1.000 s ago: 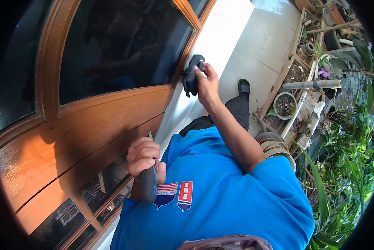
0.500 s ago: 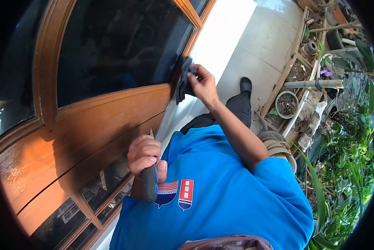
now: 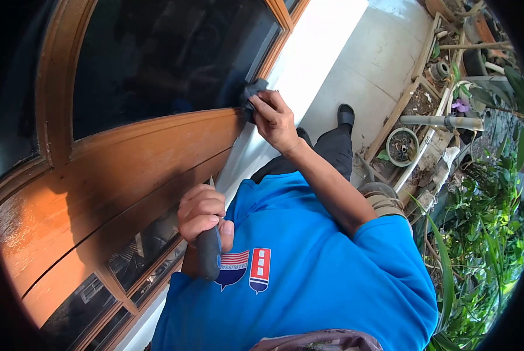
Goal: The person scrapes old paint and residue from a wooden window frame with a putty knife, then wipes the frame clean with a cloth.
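One round pot [image 3: 416, 140] holds soil [image 3: 398, 153]; right fingers [image 3: 264, 107] pinch dark cloth [image 3: 249, 99], left fingers [image 3: 203, 207] clench a handle [image 3: 208, 255].

A badge [image 3: 234, 268] on the blue shirt [image 3: 326, 263] reads "DAARUSSA", the rest unclear.

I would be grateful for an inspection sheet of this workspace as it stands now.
Surface: brown wooden frame around dark glass, partly sunlit, partly shaded.
Job's things: dark cloth, bunched at the frame's corner; grey-handled tool, its narrow tip showing above the fist.
Clutter: round pot, pale pipe and planter boxes beyond the tiled floor.
Hands: left hand closed round the tool; right hand gripping the cloth.
Cables: nothing seen.
Surroundings: white wall beside the frame, green foliage opposite.
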Motion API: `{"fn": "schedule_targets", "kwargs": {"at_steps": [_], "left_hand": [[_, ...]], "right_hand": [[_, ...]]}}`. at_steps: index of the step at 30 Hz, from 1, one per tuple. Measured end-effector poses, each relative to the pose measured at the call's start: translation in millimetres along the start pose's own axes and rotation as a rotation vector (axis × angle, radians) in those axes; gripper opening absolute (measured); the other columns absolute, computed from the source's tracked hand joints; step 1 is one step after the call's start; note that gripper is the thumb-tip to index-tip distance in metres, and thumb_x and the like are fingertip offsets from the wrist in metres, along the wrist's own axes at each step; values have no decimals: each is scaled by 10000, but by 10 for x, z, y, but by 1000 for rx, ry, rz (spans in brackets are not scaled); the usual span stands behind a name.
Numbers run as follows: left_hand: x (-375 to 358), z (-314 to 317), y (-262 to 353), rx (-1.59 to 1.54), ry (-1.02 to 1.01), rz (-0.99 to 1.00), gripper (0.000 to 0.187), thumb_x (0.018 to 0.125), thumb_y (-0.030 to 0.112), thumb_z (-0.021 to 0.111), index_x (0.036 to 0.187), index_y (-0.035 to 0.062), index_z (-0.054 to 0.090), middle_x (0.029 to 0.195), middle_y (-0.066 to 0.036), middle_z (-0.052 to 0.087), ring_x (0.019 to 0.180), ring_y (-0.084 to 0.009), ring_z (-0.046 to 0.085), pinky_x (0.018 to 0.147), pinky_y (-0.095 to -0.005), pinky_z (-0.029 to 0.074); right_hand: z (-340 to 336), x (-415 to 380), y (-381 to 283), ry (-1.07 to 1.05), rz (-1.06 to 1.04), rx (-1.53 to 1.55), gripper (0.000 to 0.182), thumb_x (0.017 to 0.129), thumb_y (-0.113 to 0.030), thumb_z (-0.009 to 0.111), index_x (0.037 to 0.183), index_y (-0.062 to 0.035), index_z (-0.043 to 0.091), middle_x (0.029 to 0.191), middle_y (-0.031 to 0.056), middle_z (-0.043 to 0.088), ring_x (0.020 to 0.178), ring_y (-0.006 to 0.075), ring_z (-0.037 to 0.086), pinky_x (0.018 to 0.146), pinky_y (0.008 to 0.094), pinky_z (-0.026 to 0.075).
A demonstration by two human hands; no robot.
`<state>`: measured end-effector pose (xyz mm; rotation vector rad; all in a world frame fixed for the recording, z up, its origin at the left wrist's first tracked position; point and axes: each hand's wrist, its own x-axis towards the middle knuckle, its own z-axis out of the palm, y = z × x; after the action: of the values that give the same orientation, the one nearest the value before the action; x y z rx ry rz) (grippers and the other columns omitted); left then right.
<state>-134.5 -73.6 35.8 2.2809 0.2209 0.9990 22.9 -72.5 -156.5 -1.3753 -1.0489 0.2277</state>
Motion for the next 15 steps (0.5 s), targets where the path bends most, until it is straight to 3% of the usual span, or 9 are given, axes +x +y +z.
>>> {"fn": "schedule_targets", "kwargs": {"at_steps": [2,13,15], "left_hand": [[-9,27,8,-6,5,1,334,794,108,635,1055,114,426,642,-56,512,480,-182,501,463,-330,425],[-2,42,9,-18,-1,15,326,794,108,638,1046,112,431,639,-57,513,479,-185,508,459,-330,429],[14,43,-5,-22,-2,22,325,795,109,639,1046,110,432,639,-57,513,476,-184,507,457,-328,427]], "right_hand": [[-4,200,-192,3,-93,31,417,743,95,680,1145,-12,687,1091,196,609,961,345,655,796,381,568],[185,97,-141,-43,89,102,444,742,149,632,1155,-3,685,1093,191,585,939,337,669,803,358,556],[228,43,-105,-31,21,86,464,742,152,619,1174,-8,677,1093,190,580,939,343,665,808,361,553]]}}
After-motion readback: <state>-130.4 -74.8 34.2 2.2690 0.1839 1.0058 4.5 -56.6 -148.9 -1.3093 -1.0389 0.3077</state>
